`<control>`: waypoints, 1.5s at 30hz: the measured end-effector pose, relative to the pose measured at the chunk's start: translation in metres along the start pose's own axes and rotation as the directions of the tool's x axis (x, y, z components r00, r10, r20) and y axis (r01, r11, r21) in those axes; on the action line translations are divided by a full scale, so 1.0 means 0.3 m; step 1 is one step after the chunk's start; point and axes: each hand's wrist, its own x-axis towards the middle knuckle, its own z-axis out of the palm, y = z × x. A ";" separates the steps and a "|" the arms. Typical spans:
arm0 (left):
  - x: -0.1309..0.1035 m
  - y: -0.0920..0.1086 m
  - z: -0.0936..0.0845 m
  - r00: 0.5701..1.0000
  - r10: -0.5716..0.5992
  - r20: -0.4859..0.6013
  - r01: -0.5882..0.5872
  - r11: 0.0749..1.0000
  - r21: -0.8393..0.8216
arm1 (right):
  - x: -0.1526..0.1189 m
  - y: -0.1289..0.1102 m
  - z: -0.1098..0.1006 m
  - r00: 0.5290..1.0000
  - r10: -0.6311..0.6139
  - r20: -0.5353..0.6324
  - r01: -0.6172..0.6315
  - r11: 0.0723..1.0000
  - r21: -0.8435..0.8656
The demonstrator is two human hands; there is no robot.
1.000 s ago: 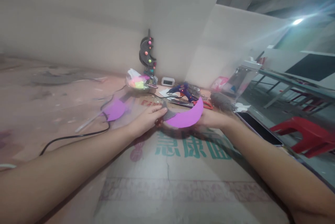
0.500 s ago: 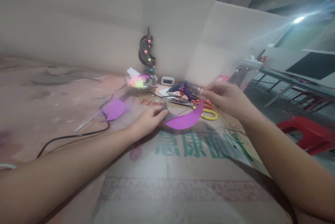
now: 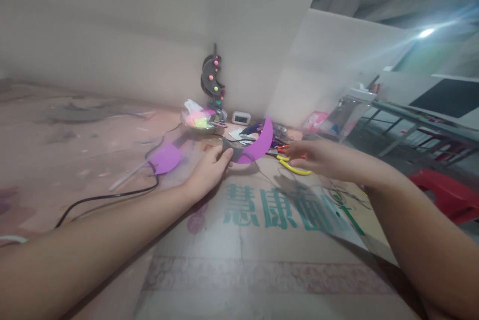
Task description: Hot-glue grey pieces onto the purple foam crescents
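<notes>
My left hand (image 3: 215,162) is closed on a crescent cutout, thumb on top, pinching its dark grey end. The purple face of the crescent (image 3: 264,143) curves up to the right of my fingers. A thin thread (image 3: 264,172) trails loosely from it toward the cardboard. On the right, my right hand (image 3: 318,158) hovers low over the scissors (image 3: 297,168), which have yellow and orange handles. Its thumb and fingers look slightly apart and somewhat blurred; whether they touch the handles is not clear.
Printed cardboard (image 3: 239,240) covers the near table. Behind stand a bowl (image 3: 200,128) of coloured pieces, a small clock (image 3: 241,118), a blue glue gun (image 3: 254,128) and a dark crescent ornament (image 3: 212,78). A purple piece (image 3: 166,159) and black cable (image 3: 101,197) lie left; a clear jug (image 3: 346,113) stands right.
The crescent has tilted, its purple tip swinging up and leftward. My left hand has shifted slightly up and left. My right hand has dropped from above to the scissors' handles.
</notes>
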 end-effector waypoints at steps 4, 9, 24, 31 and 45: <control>0.003 0.001 0.001 1.000 0.009 0.002 -0.009 1.000 0.022 | 0.063 0.080 0.058 0.967 0.139 -0.215 -0.156 0.986 -0.062; 0.010 -0.013 0.007 0.997 0.010 0.077 -0.014 0.999 0.050 | 0.166 0.181 0.158 0.920 0.217 -0.326 -0.154 0.966 0.206; 0.009 -0.006 0.009 0.990 0.034 0.138 -0.042 0.998 0.052 | 0.483 0.151 0.296 0.901 0.306 -0.308 -0.171 0.903 0.395; 0.006 -0.011 0.008 0.992 0.025 0.120 -0.032 0.998 0.054 | 0.445 0.158 0.245 0.835 0.420 -0.356 -0.193 0.829 0.525; 0.026 -0.047 0.009 0.999 -0.039 -0.007 0.038 0.997 -0.071 | 0.081 -0.014 0.229 0.843 0.223 -0.489 0.137 0.790 0.597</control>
